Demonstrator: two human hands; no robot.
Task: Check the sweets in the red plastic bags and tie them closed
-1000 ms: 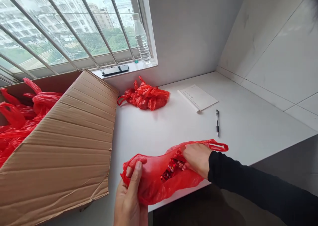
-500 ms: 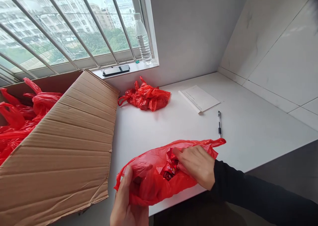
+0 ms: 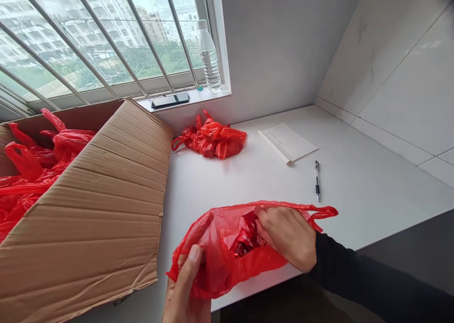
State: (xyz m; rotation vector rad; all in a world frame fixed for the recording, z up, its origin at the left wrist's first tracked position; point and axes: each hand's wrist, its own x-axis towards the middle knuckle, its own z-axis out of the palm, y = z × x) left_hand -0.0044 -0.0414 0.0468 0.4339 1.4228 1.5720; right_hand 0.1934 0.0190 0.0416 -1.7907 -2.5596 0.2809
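Note:
My left hand (image 3: 184, 278) grips the left edge of a red plastic bag (image 3: 244, 273), thumb on top, at the table's near edge. The bag lies open toward me. Inside it are several small, shiny red wrapped packets (image 3: 244, 241) with pale print. My right hand (image 3: 289, 235) reaches into the bag's mouth from the right. Its fingers are bent and closed on a red packet (image 3: 251, 221) standing up at the fingertips; part of the grip is hidden. One bag handle (image 3: 328, 212) sticks out to the right behind this hand.
A cardboard box (image 3: 102, 195) full of red bags (image 3: 67, 145) stands at left. Another knotted red bag (image 3: 216, 136) lies by the wall. A notebook (image 3: 291, 143) and a pen (image 3: 317, 181) are at right. The sill holds a phone (image 3: 170, 100) and a water bottle (image 3: 210, 60).
The view has shifted slightly, moving things a little right in the picture. The bag's mouth is spread wider on the left, and its right handle stands out more. Both hands stay at the bag.

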